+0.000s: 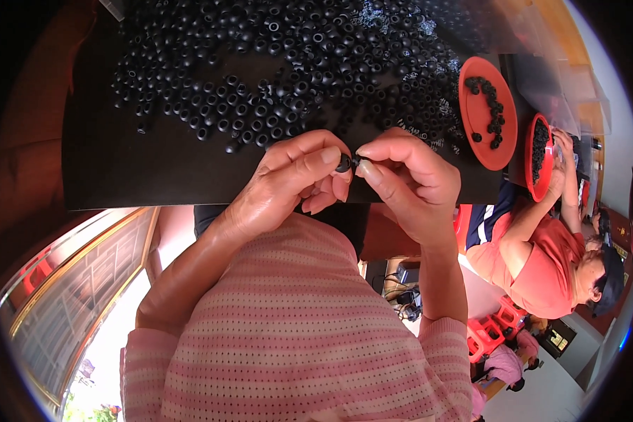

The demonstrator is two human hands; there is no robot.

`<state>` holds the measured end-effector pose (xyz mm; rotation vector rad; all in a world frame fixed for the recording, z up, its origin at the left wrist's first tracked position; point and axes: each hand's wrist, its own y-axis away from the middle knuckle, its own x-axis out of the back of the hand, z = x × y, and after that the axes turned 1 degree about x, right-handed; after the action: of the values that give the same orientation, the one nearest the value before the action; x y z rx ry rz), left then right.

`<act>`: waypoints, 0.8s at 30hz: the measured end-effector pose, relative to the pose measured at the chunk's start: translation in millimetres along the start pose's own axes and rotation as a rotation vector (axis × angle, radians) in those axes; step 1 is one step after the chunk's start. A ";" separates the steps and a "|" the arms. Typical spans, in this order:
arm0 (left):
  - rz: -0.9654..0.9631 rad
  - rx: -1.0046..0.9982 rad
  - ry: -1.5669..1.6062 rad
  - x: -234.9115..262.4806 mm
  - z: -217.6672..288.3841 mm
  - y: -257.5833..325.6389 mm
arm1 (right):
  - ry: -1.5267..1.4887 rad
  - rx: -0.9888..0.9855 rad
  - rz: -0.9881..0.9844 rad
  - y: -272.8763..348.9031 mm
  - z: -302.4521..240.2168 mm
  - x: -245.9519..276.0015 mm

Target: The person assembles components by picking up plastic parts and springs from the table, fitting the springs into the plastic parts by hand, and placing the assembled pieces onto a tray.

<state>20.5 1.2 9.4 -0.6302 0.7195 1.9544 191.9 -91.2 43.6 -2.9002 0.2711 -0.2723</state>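
Observation:
Close over the table's near edge, my left hand (295, 172) is closed, pinching a small black round hollow piece (343, 164) between thumb and fingers. Opposite it, my right hand (411, 176) grips a smaller dark piece (358, 161) with thumb and forefinger. The two pieces meet end to end or nearly so; the exact fit is too small to tell. Beyond my hands spreads a wide heap of black round hollow pieces (260, 112), many with their openings up. Small coiled metal springs (411, 132) lie along the heap's right side.
A red oval dish (477, 144) with several small black parts stands at the table's right end. Past it, a co-worker in an orange-red shirt (541, 267) reaches to another red dish (529, 169) full of black parts. Red stools (485, 337) stand behind at lower right.

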 end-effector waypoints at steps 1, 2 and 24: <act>-0.012 -0.009 -0.010 0.9 -1.7 0.5 | 0.035 0.005 -0.001 -0.2 -1.1 -0.4; -0.025 -0.018 -0.020 1.5 -2.9 1.0 | 0.071 0.011 -0.002 -0.3 -1.9 -0.8; -0.013 -0.023 -0.032 -1.9 -3.4 1.3 | 0.422 0.346 0.072 7.7 5.7 -15.4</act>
<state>20.6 -2.8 8.6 -0.6143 0.6726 1.9585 177.0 -94.3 33.9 -2.4624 0.3542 -0.8312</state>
